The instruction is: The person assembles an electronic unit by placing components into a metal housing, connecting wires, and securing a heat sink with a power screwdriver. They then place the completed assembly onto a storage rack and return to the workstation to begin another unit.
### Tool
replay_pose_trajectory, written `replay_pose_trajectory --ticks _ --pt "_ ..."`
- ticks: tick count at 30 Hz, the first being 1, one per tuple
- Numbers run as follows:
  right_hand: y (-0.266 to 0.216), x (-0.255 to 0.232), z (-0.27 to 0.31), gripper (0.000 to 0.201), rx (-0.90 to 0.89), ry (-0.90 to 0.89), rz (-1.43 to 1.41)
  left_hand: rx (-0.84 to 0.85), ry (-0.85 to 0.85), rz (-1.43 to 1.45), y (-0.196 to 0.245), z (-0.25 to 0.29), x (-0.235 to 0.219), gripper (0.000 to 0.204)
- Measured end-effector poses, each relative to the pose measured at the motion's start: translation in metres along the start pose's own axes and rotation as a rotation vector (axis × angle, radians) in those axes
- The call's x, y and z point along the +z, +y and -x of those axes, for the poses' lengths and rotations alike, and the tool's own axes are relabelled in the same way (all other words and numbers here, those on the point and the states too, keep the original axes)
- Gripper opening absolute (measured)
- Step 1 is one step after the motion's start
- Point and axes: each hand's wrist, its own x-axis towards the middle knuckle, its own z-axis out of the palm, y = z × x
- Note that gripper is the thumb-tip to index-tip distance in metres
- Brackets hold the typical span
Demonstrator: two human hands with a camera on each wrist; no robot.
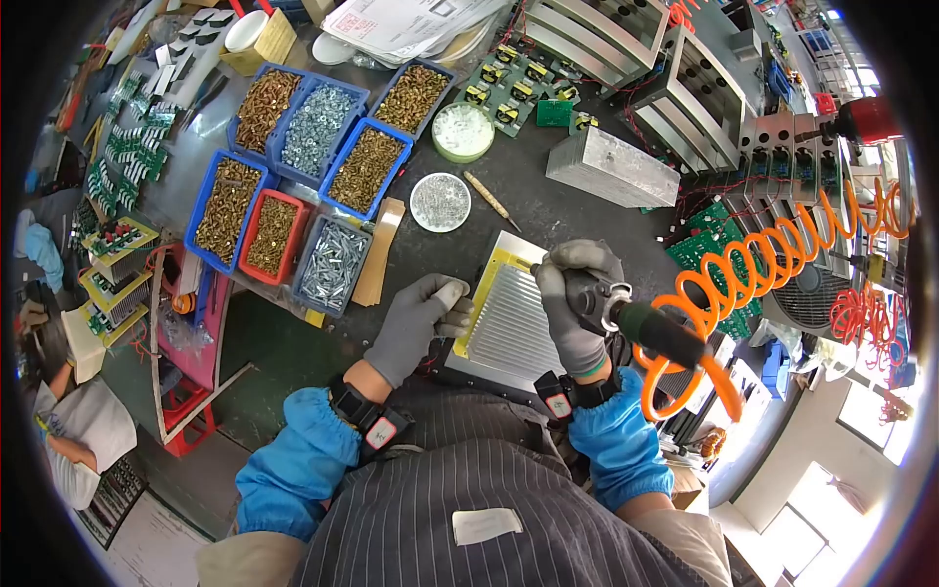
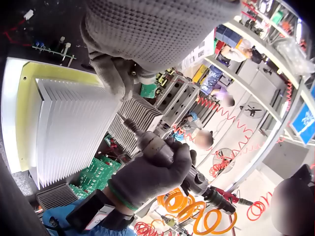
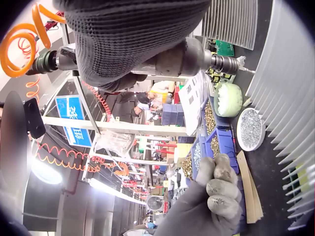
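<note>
A finned silver heat sink (image 1: 514, 318) with a yellow border (image 1: 479, 328) lies in front of the person. In a grey glove, the right hand (image 1: 572, 338) grips an air screwdriver (image 2: 156, 147) beside the sink. The tool's slim bit is close to the fins' edge in the left wrist view. The gloved left hand (image 1: 416, 328) hovers at the sink's left side, thumb and fingers curled in. Small shiny metal parts (image 2: 133, 72) show between those fingers in the left wrist view; their kind I cannot tell.
Blue bins (image 1: 223, 217) and a red bin (image 1: 270, 235) of brass and silver fasteners stand left. Near them are a white dish (image 1: 440, 203), a green-rimmed tub (image 1: 462, 133) and a pencil-like stick (image 1: 491, 199). An orange coiled hose (image 1: 753, 264) stretches right, near a metal block (image 1: 613, 168).
</note>
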Motion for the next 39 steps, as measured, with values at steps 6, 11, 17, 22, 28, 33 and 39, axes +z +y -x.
replay_pose_trajectory --ticks 6,11,17,22,28,33,39 --pt "0.001 0.001 0.001 0.033 0.2 0.083 -0.022 0.05 -0.041 0.148 0.007 0.006 0.004 0.026" --pt "-0.03 0.0 -0.01 0.034 0.028 0.135 -0.07 0.002 -0.059 0.166 -0.005 0.003 -0.008 0.035" --pt "-0.088 0.003 -0.009 0.042 0.142 0.11 -0.644 -0.047 -0.097 0.291 -0.009 -0.001 0.0 0.049" --pt "-0.094 0.001 -0.005 0.04 0.141 0.08 -0.636 -0.019 -0.183 0.313 -0.01 -0.001 0.003 0.053" --pt "-0.097 0.002 -0.002 0.042 0.191 0.139 -0.627 0.044 -0.213 0.268 -0.01 0.001 0.003 0.05" --pt "-0.088 0.002 -0.002 0.04 0.266 0.305 -0.491 0.229 -0.121 0.182 -0.011 0.002 0.007 0.043" --pt "-0.082 0.006 -0.004 0.034 0.251 0.337 -0.407 0.197 -0.087 0.083 -0.011 0.001 -0.003 0.042"
